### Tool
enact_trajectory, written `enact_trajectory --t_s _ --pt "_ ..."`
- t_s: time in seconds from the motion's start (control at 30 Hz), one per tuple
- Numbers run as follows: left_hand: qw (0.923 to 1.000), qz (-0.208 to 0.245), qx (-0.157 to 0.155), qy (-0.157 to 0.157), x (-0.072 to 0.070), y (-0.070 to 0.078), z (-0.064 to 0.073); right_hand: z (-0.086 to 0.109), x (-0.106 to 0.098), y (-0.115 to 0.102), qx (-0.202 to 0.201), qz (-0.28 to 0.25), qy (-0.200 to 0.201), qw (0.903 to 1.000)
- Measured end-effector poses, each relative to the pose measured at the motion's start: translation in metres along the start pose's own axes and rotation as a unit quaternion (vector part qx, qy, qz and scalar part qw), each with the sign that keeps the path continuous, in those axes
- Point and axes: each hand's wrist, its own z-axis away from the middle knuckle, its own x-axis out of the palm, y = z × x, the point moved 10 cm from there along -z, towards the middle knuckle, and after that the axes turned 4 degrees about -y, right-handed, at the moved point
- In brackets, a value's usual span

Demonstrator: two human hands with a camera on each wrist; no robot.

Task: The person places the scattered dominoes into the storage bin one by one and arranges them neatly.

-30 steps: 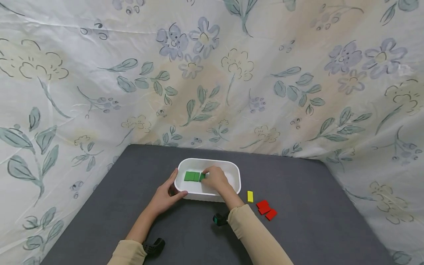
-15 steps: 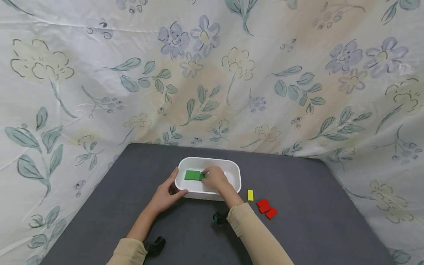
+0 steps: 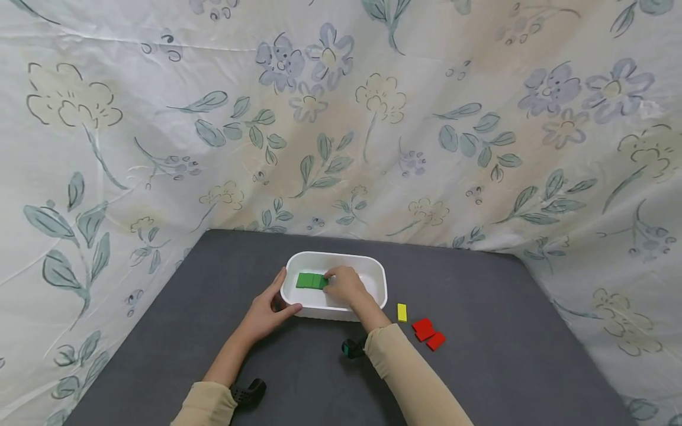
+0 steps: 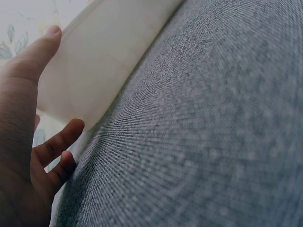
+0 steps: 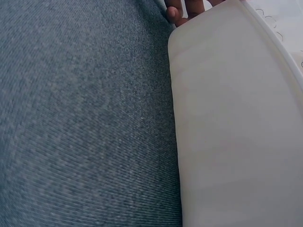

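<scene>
A white plastic box stands on the grey cloth-covered table. My left hand holds its left end, thumb at the front rim and fingers round the side; the left wrist view shows the thumb against the box wall. Inside the box, flat green tiles lie side by side in a short row. My right hand reaches in over the front rim and pinches the green tile at the row's right end, its fingertips partly covering it. In the right wrist view the box's outer wall hides that hand.
Right of the box lies a yellow tile. Several red tiles lie beyond it, nearer the front right. A floral cloth hangs behind the table and along its sides.
The right hand's green tile has slid slightly left, closing the gap to the other green tiles. The left hand keeps its hold on the box.
</scene>
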Motion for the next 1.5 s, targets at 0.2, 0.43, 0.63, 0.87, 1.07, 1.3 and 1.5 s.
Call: enact_trajectory --t_s 0.2,0.43,0.63,0.87,1.07,1.3,1.5 --pt "1.0000 -0.001 0.004 0.001 -0.001 0.002 0.000 0.000 -0.001 -0.001 -0.008 -0.007 0.006 0.9999" --pt "1.0000 0.001 0.002 0.001 -0.001 0.001 0.000 -0.001 -0.007 -0.001 -0.011 -0.023 0.020 0.9995" --pt "1.0000 0.002 0.004 0.003 0.001 0.000 0.000 0.005 -0.025 -0.005 -0.059 -0.032 0.070 0.9953" --pt "0.9999 0.006 0.002 0.008 0.002 0.001 -0.003 0.023 -0.065 -0.004 -0.084 -0.035 0.123 0.9882" --pt "1.0000 -0.001 0.002 0.006 0.005 -0.001 -0.004 0.054 -0.108 0.017 -0.100 -0.045 0.186 0.9765" --pt "1.0000 0.005 -0.003 0.006 0.005 -0.001 -0.005 0.087 -0.142 0.063 -0.089 -0.039 0.232 0.9678" --pt "0.9999 -0.002 0.000 0.011 0.003 -0.001 -0.007 0.112 -0.154 0.094 -0.096 -0.018 0.264 0.9595"
